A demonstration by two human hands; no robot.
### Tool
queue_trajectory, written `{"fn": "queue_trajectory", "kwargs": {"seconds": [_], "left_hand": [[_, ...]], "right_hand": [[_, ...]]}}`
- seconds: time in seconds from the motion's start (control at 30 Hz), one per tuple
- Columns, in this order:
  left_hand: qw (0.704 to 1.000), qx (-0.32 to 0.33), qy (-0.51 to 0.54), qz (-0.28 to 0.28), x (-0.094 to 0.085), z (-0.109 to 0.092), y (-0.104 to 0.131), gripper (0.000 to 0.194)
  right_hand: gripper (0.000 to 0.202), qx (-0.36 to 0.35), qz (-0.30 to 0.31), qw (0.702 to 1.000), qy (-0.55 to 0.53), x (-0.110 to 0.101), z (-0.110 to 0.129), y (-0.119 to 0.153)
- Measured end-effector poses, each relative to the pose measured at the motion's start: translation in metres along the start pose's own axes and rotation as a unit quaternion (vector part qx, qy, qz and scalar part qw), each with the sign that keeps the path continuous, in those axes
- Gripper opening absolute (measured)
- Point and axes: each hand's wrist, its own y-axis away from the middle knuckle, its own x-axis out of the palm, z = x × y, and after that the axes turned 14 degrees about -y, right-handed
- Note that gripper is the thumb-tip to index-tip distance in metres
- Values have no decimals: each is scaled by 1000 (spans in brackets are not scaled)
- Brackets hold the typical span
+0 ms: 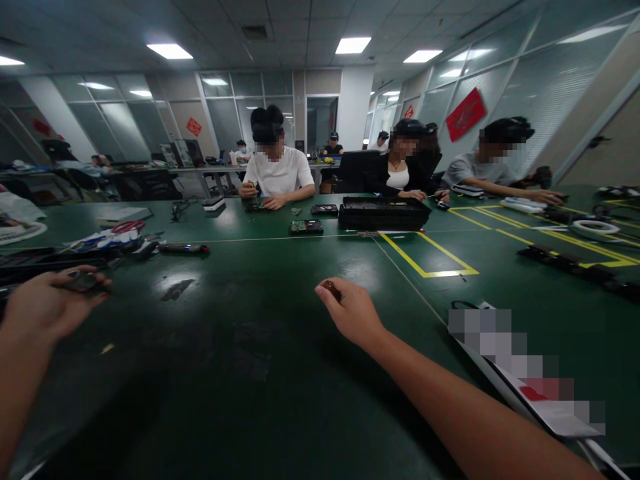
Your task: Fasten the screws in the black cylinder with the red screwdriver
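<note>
At the left edge of the table, my left hand (47, 307) is turned partly palm up. A small dark metallic piece (83, 281) is held between its thumb and fingers; its exact kind is not clear. Near the middle, my right hand (356, 313) is closed, knuckles up, just over the green tabletop (210, 400). Between its thumb and curled fingers shows a small shiny brown object (331, 288), mostly hidden by the hand. The two hands are far apart.
Beyond my left hand lie a black and red pen-like tool (183, 248) and red-handled tools (127, 227). A circuit board (306, 227) and a long black tray (384, 215) lie farther back. Papers (530, 380) rest at right. Several people sit across the table, including one in white (280, 170).
</note>
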Motion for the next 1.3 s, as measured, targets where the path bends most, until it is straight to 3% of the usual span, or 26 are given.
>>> {"fn": "queue_trajectory", "kwargs": {"seconds": [0.1, 0.23, 0.33, 0.4, 0.53, 0.67, 0.73, 1.03, 1.3], "left_hand": [[988, -22, 92, 120, 48, 0, 19, 24], [951, 18, 105, 291, 132, 5, 72, 22], [915, 156, 1, 373, 180, 16, 117, 17], [879, 234, -115, 398, 197, 24, 140, 21], [834, 297, -255, 388, 203, 36, 160, 37], [823, 327, -262, 383, 202, 47, 153, 22], [819, 335, -256, 388, 202, 51, 148, 23], [821, 353, -225, 388, 202, 49, 150, 29], [843, 342, -217, 353, 204, 57, 142, 35]], "right_hand": [[27, 3, -21, 1000, -10, 0, 0, 1], [29, 7, -48, 998, -33, -1, 1, 3], [26, -4, -74, 995, -63, -3, 4, 5], [21, -19, -115, 990, -78, -4, 6, 5], [22, -33, -174, 978, -114, -4, 7, 8], [19, -47, -115, 980, -154, -1, 5, 11], [18, -50, -87, 984, -150, 0, 4, 12], [18, -47, -61, 989, -129, -1, 3, 11], [27, -13, -85, 995, -45, -4, 9, 7]]}}
